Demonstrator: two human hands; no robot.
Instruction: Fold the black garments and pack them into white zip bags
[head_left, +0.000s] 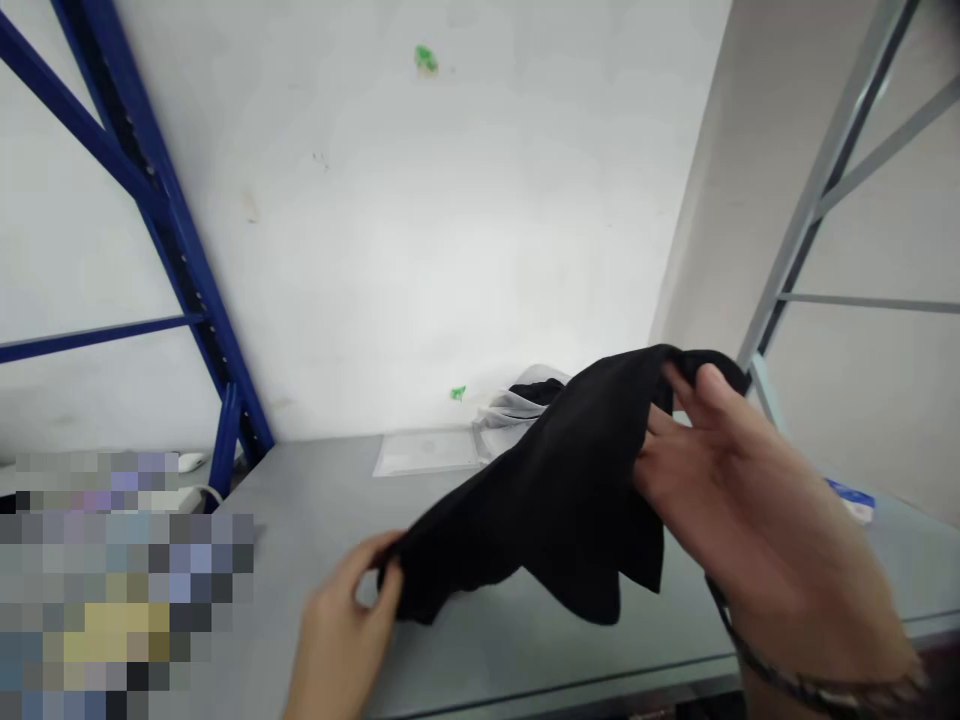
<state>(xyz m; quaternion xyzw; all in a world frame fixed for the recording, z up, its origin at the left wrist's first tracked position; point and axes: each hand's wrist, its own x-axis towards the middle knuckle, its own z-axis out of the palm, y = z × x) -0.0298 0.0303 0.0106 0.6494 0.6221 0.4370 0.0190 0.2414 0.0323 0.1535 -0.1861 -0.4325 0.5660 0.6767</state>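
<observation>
A black cloth garment (pixel 555 500) hangs stretched between my two hands above the grey metal table (pixel 315 530). My left hand (pixel 349 610) pinches its lower left corner between thumb and fingers. My right hand (pixel 757 510) grips the upper edge at the far end, with its fingers spread over the fabric. The garment's lower edge droops in loose folds and does not appear to touch the table. A dark beaded bracelet (pixel 810 685) circles my right wrist.
A flat clear packet (pixel 427 452) and crumpled white plastic with black fabric (pixel 525 398) lie at the table's back, against a white wall (pixel 390 200). Blue shelving (pixel 172 250) stands left, grey shelving (pixel 825 180) right. A blue-and-white package (pixel 851 498) sits right; a pixelated patch covers the lower left.
</observation>
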